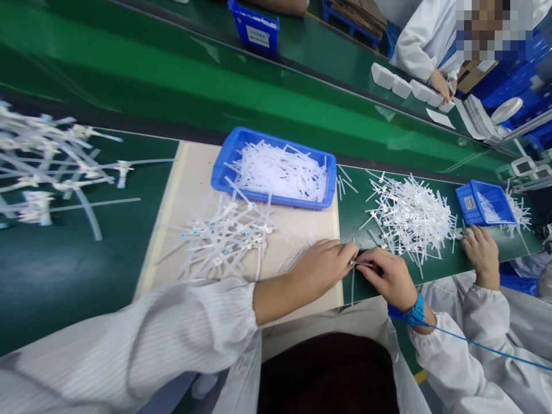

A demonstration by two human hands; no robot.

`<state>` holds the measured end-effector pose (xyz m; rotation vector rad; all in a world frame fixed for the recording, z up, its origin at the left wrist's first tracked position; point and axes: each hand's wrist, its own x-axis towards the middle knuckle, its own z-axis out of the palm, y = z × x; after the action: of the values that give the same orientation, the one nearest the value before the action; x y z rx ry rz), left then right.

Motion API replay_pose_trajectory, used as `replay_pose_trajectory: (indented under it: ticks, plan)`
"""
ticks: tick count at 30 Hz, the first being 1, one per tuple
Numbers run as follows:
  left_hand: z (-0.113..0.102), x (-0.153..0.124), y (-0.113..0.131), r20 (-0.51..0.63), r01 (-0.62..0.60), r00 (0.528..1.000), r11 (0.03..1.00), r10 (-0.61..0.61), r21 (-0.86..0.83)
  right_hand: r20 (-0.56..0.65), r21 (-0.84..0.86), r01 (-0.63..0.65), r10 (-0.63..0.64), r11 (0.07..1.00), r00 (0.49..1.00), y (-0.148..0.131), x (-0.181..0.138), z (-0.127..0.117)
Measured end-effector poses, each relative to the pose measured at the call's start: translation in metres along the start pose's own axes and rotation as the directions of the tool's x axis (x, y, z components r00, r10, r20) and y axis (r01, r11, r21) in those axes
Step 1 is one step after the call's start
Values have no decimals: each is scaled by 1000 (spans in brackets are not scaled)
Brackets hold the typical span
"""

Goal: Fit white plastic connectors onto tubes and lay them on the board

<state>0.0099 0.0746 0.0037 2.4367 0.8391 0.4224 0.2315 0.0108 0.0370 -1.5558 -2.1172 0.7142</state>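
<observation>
My left hand [322, 264] reaches across the board, its fingers pinched on a small white connector with thin translucent tubes [352, 287]. Facing it, my right hand [390, 277] wears a blue wrist strap [415, 310] and grips a tube on the right side of the same piece. One tube hangs down between the hands, over the green table. Left of my left hand lies a loose pile of tube pieces with white connectors and small blue spots [228, 236]. Behind that pile, a blue tray [219, 167] holds many short translucent tubes.
A large heap of tube pieces [409, 213] lies to the right. Near a second blue tray [472, 210] is a co-worker's hand [483, 253]. More tube assemblies [43, 167] spread at far left. A green conveyor [172, 86] runs behind; another person [425, 46] works beyond it.
</observation>
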Motion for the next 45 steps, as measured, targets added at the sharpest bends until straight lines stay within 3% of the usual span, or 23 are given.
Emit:
replay_pose_trajectory:
  ticks: [16, 22, 28, 35, 39, 45]
  plan:
    - [2, -1, -5, -68, -40, 997, 995, 34, -96, 61, -117, 148, -142, 982, 988, -8, 11, -2]
    - [6, -1, -7, -87, -34, 996, 994, 25, -107, 108, -170, 128, -110, 977, 988, -13, 15, -3]
    - [3, 1, -6, -27, 6, 1000, 990, -10, -138, 145, -159, 116, -93, 980, 985, -12, 19, -4]
    - [-5, 0, -2, -22, -4, 1000, 988, 1, -153, 173, -40, 70, -62, 997, 983, -10, 17, -15]
    - [-6, -1, -2, -39, -29, 999, 989, 23, -148, 105, -110, 32, -20, 993, 994, -14, 11, -17]
    - [-6, 0, -2, -34, -36, 999, 993, 32, -116, 105, -214, 122, -101, 969, 989, -18, 12, -10]
